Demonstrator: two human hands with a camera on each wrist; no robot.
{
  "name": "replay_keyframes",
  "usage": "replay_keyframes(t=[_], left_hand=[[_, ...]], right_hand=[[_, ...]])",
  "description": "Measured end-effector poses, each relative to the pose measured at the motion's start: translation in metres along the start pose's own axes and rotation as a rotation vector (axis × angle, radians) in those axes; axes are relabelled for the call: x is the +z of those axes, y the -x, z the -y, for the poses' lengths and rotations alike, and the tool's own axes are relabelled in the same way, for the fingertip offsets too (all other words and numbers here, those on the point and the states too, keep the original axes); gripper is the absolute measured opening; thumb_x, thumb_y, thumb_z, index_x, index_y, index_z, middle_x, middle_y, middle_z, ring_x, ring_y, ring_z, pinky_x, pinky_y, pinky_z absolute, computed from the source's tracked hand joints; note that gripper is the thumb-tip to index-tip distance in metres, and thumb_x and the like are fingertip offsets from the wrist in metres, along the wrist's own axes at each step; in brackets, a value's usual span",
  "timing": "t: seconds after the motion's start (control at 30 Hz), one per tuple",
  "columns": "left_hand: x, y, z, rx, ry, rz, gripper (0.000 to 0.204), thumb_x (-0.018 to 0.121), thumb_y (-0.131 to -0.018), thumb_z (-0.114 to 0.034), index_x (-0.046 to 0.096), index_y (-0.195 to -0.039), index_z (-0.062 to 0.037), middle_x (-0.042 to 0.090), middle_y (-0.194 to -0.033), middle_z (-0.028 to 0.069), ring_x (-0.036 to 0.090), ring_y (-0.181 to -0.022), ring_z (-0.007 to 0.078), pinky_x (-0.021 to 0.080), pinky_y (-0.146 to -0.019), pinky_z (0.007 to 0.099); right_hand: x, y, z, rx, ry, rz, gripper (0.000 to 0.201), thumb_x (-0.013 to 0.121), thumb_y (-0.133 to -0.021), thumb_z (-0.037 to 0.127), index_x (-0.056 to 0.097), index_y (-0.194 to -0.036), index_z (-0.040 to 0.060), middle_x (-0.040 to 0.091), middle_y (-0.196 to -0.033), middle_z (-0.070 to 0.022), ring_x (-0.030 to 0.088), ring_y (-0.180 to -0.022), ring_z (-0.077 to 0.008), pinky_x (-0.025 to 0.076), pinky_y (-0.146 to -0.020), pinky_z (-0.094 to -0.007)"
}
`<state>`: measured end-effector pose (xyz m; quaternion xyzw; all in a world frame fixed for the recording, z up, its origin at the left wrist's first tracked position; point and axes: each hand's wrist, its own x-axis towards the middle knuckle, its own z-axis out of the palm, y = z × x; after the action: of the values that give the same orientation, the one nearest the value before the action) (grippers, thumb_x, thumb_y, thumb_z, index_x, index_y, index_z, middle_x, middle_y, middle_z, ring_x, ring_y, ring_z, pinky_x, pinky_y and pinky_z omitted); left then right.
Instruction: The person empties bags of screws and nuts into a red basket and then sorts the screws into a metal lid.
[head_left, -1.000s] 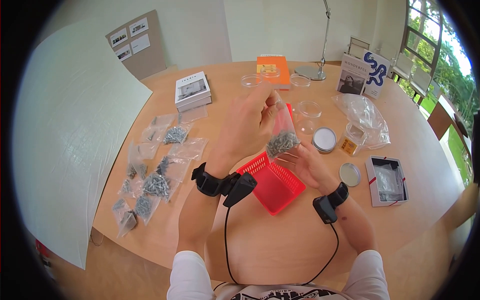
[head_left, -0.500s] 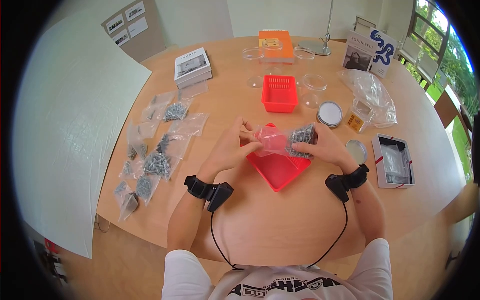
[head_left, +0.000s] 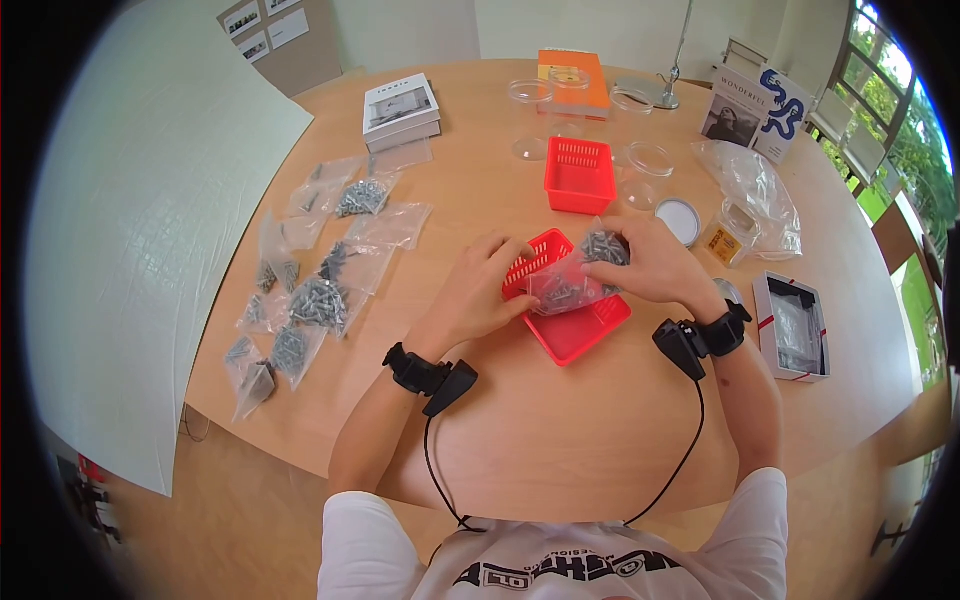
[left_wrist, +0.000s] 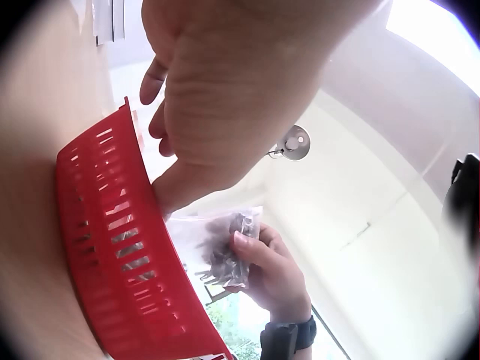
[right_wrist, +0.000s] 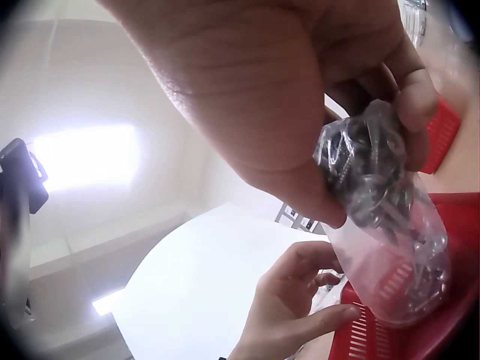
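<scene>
A clear bag of screws (head_left: 562,288) is tipped over the nearer red basket (head_left: 578,335), screws spread along it toward its left end. The right hand (head_left: 655,262) grips the bag's bunched right end between thumb and fingers; the right wrist view shows that grip on the bag (right_wrist: 364,165). At the bag's left end is the left hand (head_left: 480,290), thumb and fingers curved at its edge; whether it pinches the plastic is hard to tell. In the left wrist view the left hand (left_wrist: 217,97) hangs over the basket's slotted wall (left_wrist: 127,240).
Another red basket (head_left: 580,180) stands behind, near clear jars (head_left: 646,175). Several bags of hardware (head_left: 320,300) lie at the left. At the right are a round lid (head_left: 679,222), a labelled jar (head_left: 730,238) and a white box (head_left: 792,325). Books (head_left: 400,110) stand farther back.
The bag came down from upright to over the basket, its right end now in the right hand. Screws have since spread toward the bag's left end.
</scene>
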<state>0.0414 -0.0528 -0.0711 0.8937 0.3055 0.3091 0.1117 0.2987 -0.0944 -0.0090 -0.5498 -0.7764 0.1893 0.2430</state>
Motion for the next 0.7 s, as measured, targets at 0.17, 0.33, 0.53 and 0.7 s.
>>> replay_keyframes(t=[0.17,0.33,0.53,0.7], left_hand=[[-0.012,-0.008,-0.004,-0.176,0.328,0.032,0.064,0.083,-0.080,-0.025,0.053,-0.133,-0.0048,0.064,-0.114,0.0099,0.062,-0.103,0.0246,0.047,-0.092,0.0392],[-0.022,-0.031,-0.002,-0.106,0.470,0.004,0.044,0.075,-0.089,-0.029,0.063,-0.124,-0.0056,0.069,-0.108,0.0057,0.062,-0.099,0.0168,0.048,-0.085,0.0337],[-0.024,-0.041,0.000,-0.139,0.539,0.027,0.020,0.070,-0.093,-0.023,0.072,-0.101,-0.0041,0.071,-0.089,0.0025,0.064,-0.086,0.0123,0.050,-0.079,0.0301],[-0.027,-0.045,0.001,-0.152,0.543,-0.023,0.021,0.071,-0.092,-0.023,0.072,-0.099,-0.0026,0.072,-0.089,0.0036,0.065,-0.084,0.0135,0.051,-0.078,0.0304]], right_hand=[[-0.010,-0.022,0.023,-0.059,0.136,0.034,0.052,0.077,-0.079,0.037,0.068,-0.111,-0.0037,0.070,-0.099,-0.0217,0.068,-0.092,-0.0364,0.053,-0.083,-0.0419],[-0.007,-0.038,0.035,-0.124,0.125,-0.003,0.046,0.077,-0.079,0.034,0.069,-0.102,-0.0047,0.071,-0.095,-0.0209,0.068,-0.089,-0.0365,0.054,-0.079,-0.0412],[-0.017,-0.035,0.041,-0.108,-0.092,-0.068,0.030,0.075,-0.082,0.025,0.068,-0.090,-0.0041,0.070,-0.078,-0.0149,0.070,-0.075,-0.0264,0.054,-0.070,-0.0369],[-0.021,-0.034,0.040,-0.124,-0.049,-0.119,0.024,0.073,-0.084,0.021,0.070,-0.088,-0.0020,0.069,-0.074,-0.0125,0.065,-0.069,-0.0200,0.052,-0.067,-0.0335]])
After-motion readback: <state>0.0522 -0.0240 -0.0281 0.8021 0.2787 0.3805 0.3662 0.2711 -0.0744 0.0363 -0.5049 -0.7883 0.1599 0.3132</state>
